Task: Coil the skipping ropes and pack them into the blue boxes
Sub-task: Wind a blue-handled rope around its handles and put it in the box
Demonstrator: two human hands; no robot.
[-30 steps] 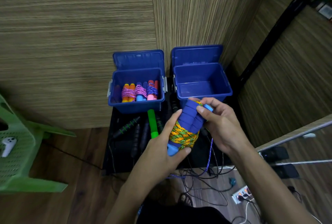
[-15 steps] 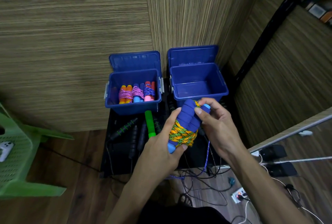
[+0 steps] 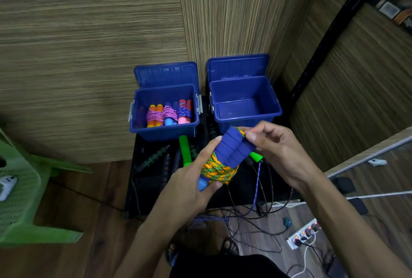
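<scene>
Seemingly fully coiled skipping rope (image 3: pixel 219 169)

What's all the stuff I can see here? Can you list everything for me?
Blue boxes: 2, lids open, side by side against the wood wall; left box holds coiled ropes, right box shows nothing inside.
Packed ropes: 3, pink and purple cord on orange, blue and pink handles, in the left box.
Held rope: 1, blue handles wrapped in orange-green cord, between both hands.
Loose ropes: several, green and black handles, on the black mat below the boxes.
Purple cord: 1, trailing to the floor.
Green chair: 1, far left.
Power strip: 1, white, floor at lower right.
Left hand: grips the bundle's lower end.
Right hand: pinches its top.
</scene>
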